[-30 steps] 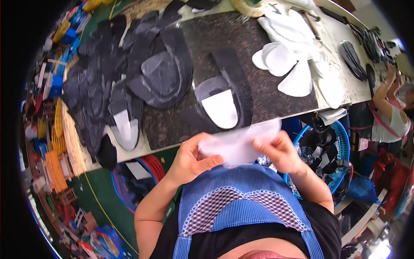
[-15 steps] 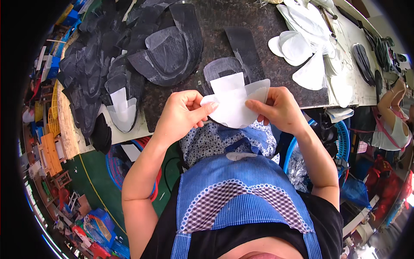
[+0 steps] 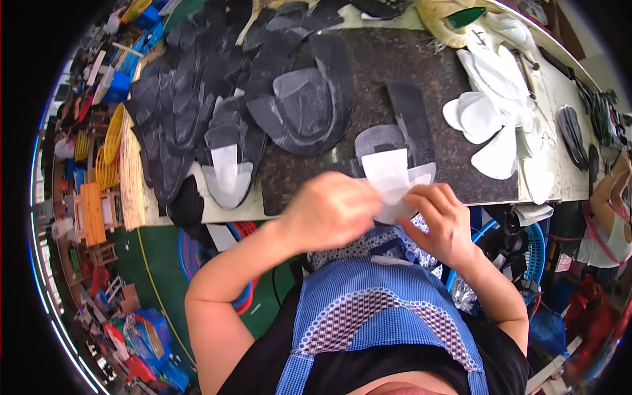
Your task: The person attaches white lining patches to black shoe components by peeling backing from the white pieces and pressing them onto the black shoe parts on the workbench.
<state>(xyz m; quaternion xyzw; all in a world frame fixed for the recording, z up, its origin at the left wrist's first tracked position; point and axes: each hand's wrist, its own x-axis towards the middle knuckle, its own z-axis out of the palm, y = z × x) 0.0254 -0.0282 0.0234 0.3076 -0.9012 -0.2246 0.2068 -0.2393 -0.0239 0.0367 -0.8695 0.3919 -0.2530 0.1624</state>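
Note:
A black shoe upper piece (image 3: 409,125) lies at the near edge of the dark work board, its long strip pointing away from me. On its near end sits a white lining piece (image 3: 387,172) with a squared tab and rounded sides. My left hand (image 3: 334,209) passes over the left side of this lining, smeared by motion, so its fingers are unclear. My right hand (image 3: 440,220) rests at the lining's right side, its bent fingertips on the surface and its thumb apart from them. The hands partly hide the lining's near edge.
A similar black piece with white lining (image 3: 226,171) lies to the left, beside a heap of black pieces (image 3: 174,99). Larger curved black pieces (image 3: 303,105) lie farther back. White cut pieces (image 3: 494,99) are piled at the right. Blue baskets (image 3: 534,243) stand below the table edge.
The lining has gone from being held between both hands to lying on the black piece. My left hand has swept inward over it; my right hand's fingers have loosened. The view has shifted.

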